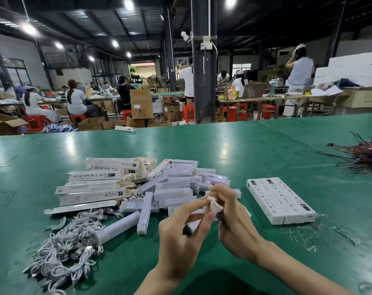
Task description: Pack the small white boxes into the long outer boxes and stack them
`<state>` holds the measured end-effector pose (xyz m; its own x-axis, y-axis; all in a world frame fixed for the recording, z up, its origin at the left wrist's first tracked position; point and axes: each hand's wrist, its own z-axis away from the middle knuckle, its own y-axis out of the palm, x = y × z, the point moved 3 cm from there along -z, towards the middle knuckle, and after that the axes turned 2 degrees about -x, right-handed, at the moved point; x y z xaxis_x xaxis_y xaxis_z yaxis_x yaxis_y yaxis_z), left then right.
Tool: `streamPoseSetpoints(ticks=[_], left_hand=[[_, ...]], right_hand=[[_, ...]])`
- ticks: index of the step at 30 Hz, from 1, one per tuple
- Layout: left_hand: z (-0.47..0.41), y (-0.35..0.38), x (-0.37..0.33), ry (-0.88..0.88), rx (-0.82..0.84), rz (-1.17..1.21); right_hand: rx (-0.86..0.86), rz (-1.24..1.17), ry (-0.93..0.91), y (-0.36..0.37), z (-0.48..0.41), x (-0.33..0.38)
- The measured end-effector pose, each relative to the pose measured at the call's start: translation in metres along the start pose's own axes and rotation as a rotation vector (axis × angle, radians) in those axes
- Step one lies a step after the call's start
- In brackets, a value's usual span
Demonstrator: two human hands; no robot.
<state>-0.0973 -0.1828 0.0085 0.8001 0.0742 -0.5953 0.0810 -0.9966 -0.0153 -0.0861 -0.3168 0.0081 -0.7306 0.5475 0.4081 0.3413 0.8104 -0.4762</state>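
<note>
Both hands hold one long white outer box end-on above the green table. My left hand grips its body from below and left. My right hand pinches the open end flaps at the box's far end. Behind the hands lies a heap of small white boxes. To its left sits a pile of empty long outer boxes with printed labels. A row of packed outer boxes lies flat at the right, side by side.
A tangle of white USB cables lies at the near left. Dark red and black wires spread at the far right edge. Scraps of clear film lie near the packed boxes. Other workers sit at benches beyond the table.
</note>
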Motion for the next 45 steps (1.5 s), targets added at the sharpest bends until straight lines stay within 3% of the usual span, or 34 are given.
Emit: streamPoseSetpoints(ticks=[15,31,45], left_hand=[[0.000,0.000,0.005,-0.060,-0.061,0.046],[-0.005,-0.005,0.003,0.304,0.109,-0.205],[0.005,0.002,0.009,0.302,0.169,-0.159]], right_hand=[[0.001,0.009,0.060,0.001,0.003,0.001],[0.026,0.143,0.076,-0.002,0.001,0.008],[0.039,0.171,0.099,-0.005,-0.001,0.012]])
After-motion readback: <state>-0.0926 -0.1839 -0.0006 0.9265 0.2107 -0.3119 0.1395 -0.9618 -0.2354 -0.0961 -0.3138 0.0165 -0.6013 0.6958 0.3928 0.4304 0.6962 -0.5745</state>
